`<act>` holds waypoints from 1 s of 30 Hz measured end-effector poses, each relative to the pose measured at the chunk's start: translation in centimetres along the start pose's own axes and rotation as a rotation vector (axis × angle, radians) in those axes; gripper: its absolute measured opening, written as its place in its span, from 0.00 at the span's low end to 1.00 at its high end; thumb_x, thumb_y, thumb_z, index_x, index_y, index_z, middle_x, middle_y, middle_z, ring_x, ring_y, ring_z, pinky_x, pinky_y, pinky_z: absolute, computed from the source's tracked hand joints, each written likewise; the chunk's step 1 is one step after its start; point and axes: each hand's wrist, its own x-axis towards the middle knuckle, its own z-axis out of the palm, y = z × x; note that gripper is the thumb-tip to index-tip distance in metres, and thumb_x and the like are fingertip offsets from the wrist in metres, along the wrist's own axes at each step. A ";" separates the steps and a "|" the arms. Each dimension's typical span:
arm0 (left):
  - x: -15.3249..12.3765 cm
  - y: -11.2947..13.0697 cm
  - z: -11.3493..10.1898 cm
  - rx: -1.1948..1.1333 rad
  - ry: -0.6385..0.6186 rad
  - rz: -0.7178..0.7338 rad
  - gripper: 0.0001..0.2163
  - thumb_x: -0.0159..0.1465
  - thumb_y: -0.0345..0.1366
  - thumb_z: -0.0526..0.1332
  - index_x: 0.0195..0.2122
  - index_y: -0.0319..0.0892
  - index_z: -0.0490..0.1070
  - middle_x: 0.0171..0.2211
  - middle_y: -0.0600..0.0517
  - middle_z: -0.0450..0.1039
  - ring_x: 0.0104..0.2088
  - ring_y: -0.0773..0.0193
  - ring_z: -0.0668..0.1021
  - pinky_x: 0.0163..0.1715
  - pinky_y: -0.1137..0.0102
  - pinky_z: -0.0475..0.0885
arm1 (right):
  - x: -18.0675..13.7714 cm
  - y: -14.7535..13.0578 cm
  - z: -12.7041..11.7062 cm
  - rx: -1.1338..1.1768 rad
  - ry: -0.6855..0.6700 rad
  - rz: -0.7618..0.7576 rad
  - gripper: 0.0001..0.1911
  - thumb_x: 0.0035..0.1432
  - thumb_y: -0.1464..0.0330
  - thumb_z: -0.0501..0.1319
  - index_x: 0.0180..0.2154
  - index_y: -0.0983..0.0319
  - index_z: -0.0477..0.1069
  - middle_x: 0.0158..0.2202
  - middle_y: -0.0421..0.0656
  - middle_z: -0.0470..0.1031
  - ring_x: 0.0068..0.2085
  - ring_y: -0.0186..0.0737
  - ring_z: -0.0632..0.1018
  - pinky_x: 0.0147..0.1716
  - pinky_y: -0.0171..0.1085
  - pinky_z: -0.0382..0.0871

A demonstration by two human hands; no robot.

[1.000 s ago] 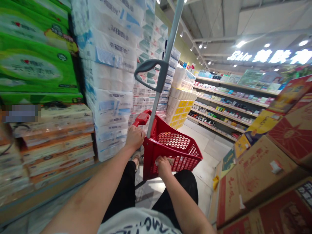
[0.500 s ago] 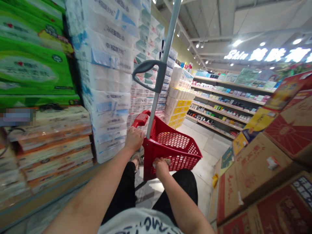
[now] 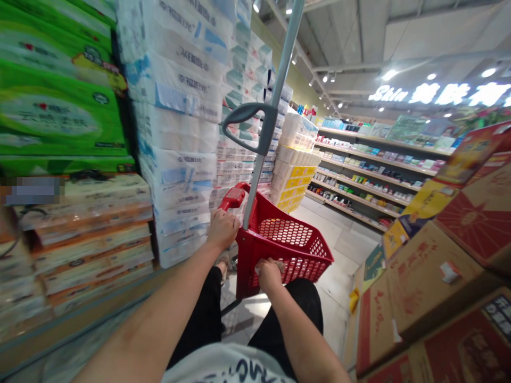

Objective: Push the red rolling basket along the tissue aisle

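A red shopping basket (image 3: pixel 315 236) with perforated walls stands tilted before my knees. My left hand (image 3: pixel 222 229) is wrapped round its red handle (image 3: pixel 233 197) at the near left end. Against the near outer side of the basket, my right hand (image 3: pixel 270 275) presses with curled fingers on a pale, crumpled cloth (image 3: pixel 280 266). Only small edges of that cloth show past the fingers. Rising from the basket is a long grey pull rod (image 3: pixel 255 181) with a grey loop grip (image 3: pixel 265 127), which neither hand touches.
Tall stacks of white tissue packs (image 3: pixel 179 133) and green tissue packs (image 3: pixel 59 111) line the left. Cardboard boxes (image 3: pixel 431 271) are piled on the right. Beyond the basket are a tiled floor (image 3: pixel 339 276) and long stocked shelves (image 3: pixel 367 175).
My right hand and the cloth have shifted slightly right along the basket's side. The left hand keeps its hold on the handle. The view has moved a little.
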 end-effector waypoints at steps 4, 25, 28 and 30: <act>0.0 -0.1 0.1 0.014 0.005 0.002 0.18 0.67 0.35 0.46 0.24 0.43 0.71 0.28 0.47 0.73 0.35 0.55 0.68 0.44 0.56 0.59 | -0.3 0.3 0.4 0.000 0.080 0.041 0.14 0.52 0.79 0.56 0.33 0.59 0.77 0.37 0.44 0.77 0.41 0.42 0.71 0.38 0.37 0.60; -0.1 -0.3 -0.1 -0.001 -0.015 -0.007 0.19 0.68 0.35 0.45 0.24 0.43 0.71 0.29 0.47 0.73 0.35 0.56 0.69 0.44 0.57 0.58 | 3.5 -2.5 -4.9 0.171 0.407 0.043 0.23 0.60 0.74 0.53 0.57 0.59 0.64 0.56 0.47 0.70 0.57 0.44 0.67 0.56 0.44 0.52; -0.2 -0.5 -0.1 -0.002 -0.001 -0.006 0.20 0.68 0.36 0.45 0.24 0.43 0.71 0.29 0.48 0.73 0.36 0.56 0.68 0.46 0.57 0.58 | 3.0 -1.1 -5.0 0.138 0.399 0.105 0.20 0.57 0.74 0.56 0.51 0.58 0.69 0.50 0.45 0.74 0.61 0.48 0.62 0.58 0.48 0.46; -0.2 -0.6 0.0 -0.003 0.007 -0.009 0.19 0.68 0.36 0.45 0.25 0.42 0.71 0.29 0.48 0.73 0.36 0.56 0.68 0.47 0.57 0.58 | 2.7 -0.1 -5.0 0.141 0.394 0.152 0.16 0.58 0.74 0.56 0.48 0.58 0.71 0.47 0.46 0.75 0.59 0.48 0.64 0.57 0.46 0.50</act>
